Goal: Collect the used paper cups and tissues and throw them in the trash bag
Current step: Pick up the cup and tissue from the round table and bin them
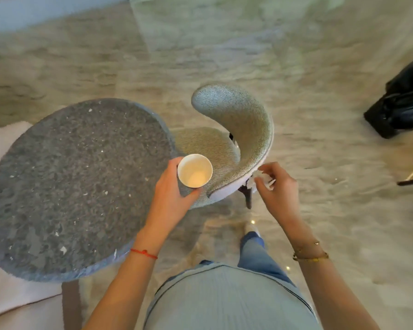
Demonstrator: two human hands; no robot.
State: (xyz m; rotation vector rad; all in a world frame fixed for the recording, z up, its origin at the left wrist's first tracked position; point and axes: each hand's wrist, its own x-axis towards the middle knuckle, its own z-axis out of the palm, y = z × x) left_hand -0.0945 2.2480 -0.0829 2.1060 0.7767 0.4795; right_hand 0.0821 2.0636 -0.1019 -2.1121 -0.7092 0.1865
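A cup [194, 170], open end up, is gripped by the left hand [174, 189] above the near edge of the chair [239, 129], right of the table [76, 182]. A crumpled tissue [262, 181] is pinched in the right hand [278, 186]. Collection judged done for these two; carry to the bag [401, 101], far right and well apart, is called for next. No legible writing or brand noted.

Bare forearms, a red string bracelet [144, 253], gold bracelets [311, 256], blue jeans [254, 254], pale blue top [227, 298].
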